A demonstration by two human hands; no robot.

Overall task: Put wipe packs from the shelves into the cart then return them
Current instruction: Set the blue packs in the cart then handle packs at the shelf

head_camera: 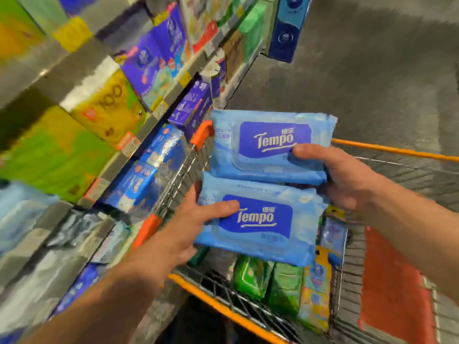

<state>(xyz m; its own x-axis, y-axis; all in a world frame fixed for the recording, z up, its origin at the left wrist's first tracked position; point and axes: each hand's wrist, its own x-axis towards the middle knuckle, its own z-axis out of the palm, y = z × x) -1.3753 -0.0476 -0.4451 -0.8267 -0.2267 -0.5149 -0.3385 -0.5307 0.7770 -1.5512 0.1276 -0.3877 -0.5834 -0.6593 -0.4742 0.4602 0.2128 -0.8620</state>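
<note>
I hold two light blue Tempo wipe packs above the wire cart (387,148), which has orange trim. My right hand (347,177) grips the upper pack (248,145) at its right end, thumb on top near the lid. My left hand (196,219) grips the lower pack (263,234) at its left end, thumb lying across the dark blue label. The two packs overlap slightly. Inside the cart lie green wipe packs (268,281) and a colourful blue-and-yellow pack (318,291).
Shelves (119,167) run along the left, stacked with blue, purple, green and yellow packages. A dark blue carton (285,31) stands on the floor at the shelf's far end. Grey floor lies to the right, with a red patch (395,281) beside the cart.
</note>
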